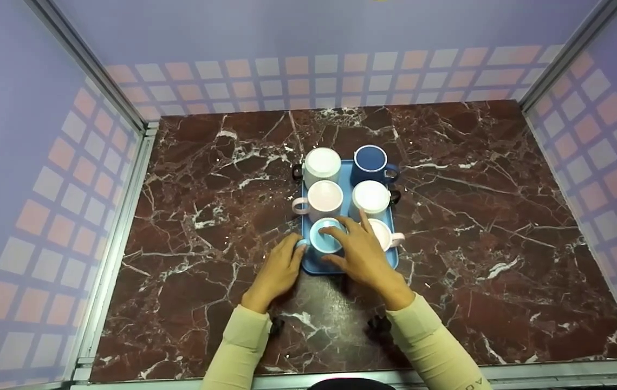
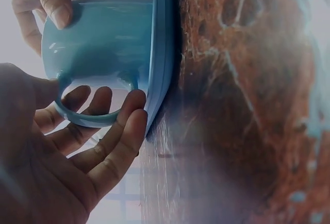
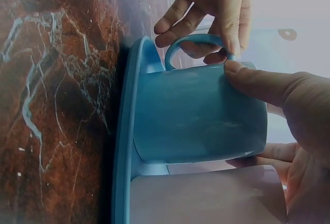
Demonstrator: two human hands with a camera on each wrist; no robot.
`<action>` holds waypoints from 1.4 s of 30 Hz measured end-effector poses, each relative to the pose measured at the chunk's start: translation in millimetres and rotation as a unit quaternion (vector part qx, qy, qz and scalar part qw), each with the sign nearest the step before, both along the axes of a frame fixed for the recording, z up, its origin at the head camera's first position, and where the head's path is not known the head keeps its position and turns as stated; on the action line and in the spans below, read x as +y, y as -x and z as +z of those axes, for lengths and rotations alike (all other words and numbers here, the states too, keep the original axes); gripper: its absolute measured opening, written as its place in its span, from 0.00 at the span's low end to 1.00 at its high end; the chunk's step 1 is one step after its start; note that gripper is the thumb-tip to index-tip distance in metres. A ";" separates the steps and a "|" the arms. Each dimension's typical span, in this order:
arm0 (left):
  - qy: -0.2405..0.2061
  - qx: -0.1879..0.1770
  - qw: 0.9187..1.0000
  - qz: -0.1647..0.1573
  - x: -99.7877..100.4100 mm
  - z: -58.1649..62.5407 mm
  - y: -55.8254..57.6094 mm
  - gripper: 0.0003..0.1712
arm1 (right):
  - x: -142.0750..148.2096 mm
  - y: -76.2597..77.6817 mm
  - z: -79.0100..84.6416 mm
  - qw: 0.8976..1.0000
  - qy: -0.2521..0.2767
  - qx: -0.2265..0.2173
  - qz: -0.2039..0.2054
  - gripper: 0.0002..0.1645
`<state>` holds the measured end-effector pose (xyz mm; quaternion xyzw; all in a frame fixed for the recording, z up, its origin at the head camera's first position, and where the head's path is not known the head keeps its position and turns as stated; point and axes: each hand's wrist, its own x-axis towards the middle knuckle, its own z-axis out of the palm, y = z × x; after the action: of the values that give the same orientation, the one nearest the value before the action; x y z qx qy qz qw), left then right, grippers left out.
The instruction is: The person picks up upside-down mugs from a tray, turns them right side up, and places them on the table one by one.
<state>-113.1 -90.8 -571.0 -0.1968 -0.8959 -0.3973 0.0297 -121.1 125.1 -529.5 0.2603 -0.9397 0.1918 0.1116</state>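
A light blue mug (image 1: pixel 325 236) stands base up on the near left corner of a blue tray (image 1: pixel 316 269). Its handle points left, and my left hand (image 1: pixel 280 265) holds it, thumb at the upper end and fingers at the loop (image 2: pixel 100 120). My right hand (image 1: pixel 365 254) grips the same mug around its upper end; the thumb (image 3: pixel 258 84) lies on the near side and the other fingers reach behind. Beside it on the right, a pale pink mug (image 1: pixel 382 234) is partly hidden by the right hand.
Behind these stand another pale pink mug (image 1: pixel 324 197), a white mug (image 1: pixel 371 197) with a dark handle, a second white mug (image 1: pixel 323 162) and a dark blue mug (image 1: pixel 370 160), all on the tray. The tray rests on a dark red marbled table (image 1: pixel 492 227) with patterned walls around it.
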 end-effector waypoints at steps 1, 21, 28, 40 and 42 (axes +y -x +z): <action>-0.002 0.001 1.000 0.000 0.1 -0.1 0.1 0.11 | 0.2 -0.2 -0.4 1.000 0.002 0.001 0.001 0.35; -0.006 0.065 0.997 0.046 1.5 21.6 -4.5 0.11 | 5.1 -4.5 13.4 0.987 0.163 -0.002 -0.006 0.45; -0.013 0.092 0.995 0.031 1.3 35.5 -5.7 0.10 | 7.9 -4.7 21.4 0.966 0.259 -0.027 0.007 0.64; -0.030 0.110 0.993 0.007 4.4 57.2 -2.7 0.08 | 8.1 -17.7 50.4 0.918 0.376 -0.129 -0.002 0.54; -0.035 0.111 0.993 0.005 6.6 60.7 -1.5 0.07 | 8.5 -21.1 58.7 0.909 0.390 -0.146 0.001 0.54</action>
<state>-111.6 -84.2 -510.3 -0.2343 -0.8736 -0.4036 0.1382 -99.9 133.6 -470.8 0.1657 -0.7959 0.5786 0.0657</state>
